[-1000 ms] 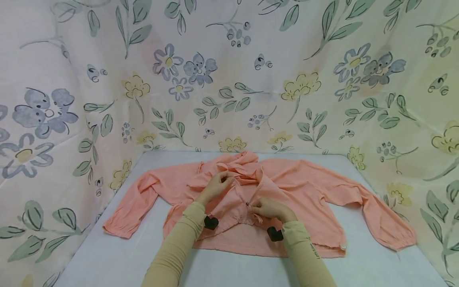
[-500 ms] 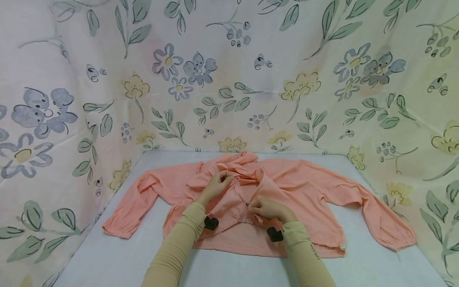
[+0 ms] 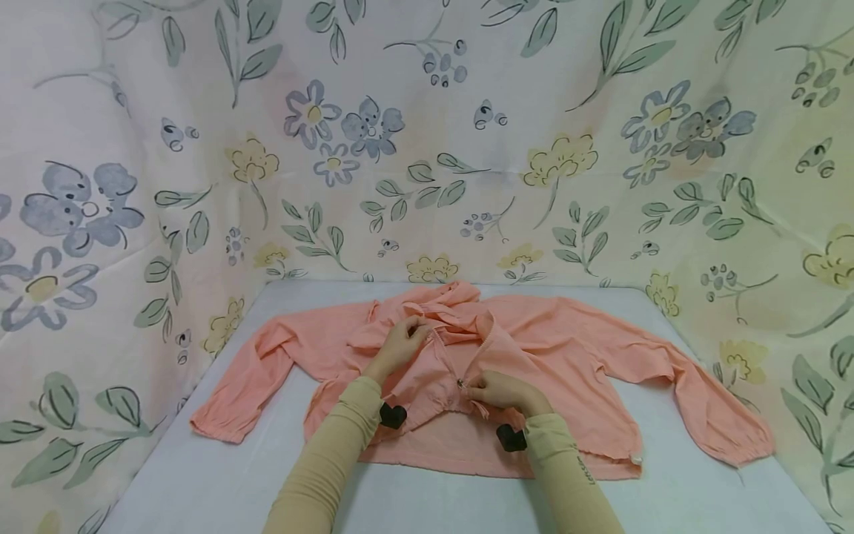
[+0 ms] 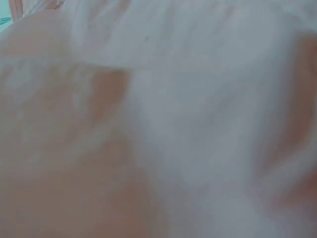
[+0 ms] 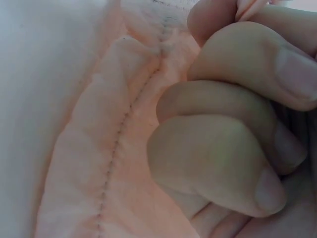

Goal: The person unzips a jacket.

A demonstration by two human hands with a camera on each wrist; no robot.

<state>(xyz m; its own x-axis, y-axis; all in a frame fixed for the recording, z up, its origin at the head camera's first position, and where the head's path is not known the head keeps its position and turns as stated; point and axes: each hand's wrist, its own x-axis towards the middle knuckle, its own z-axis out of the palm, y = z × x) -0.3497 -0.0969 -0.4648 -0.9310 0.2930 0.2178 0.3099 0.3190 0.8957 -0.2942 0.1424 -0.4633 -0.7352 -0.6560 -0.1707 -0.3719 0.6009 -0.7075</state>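
A pink zip-up jacket lies spread on the table, its front partly unzipped into a V. My left hand pinches the front edge of the opening, near the upper end of the zipper's left side. Lower down, my right hand has its fingertips at the metal zipper slider and grips the zipper pull. In the right wrist view, the curled fingers lie beside a stitched hem, with a bit of pink fabric between thumb and forefinger. Blurred pink cloth fills most of the left wrist view.
Both sleeves reach outward, the left sleeve bent toward the front and the right sleeve toward the table's right edge. The white table is enclosed by floral cloth walls. A white tag sits at the hem.
My right hand and the zipper slider have shifted slightly down toward the hem. My left hand has barely moved, and the cloth beside it has shifted a little.
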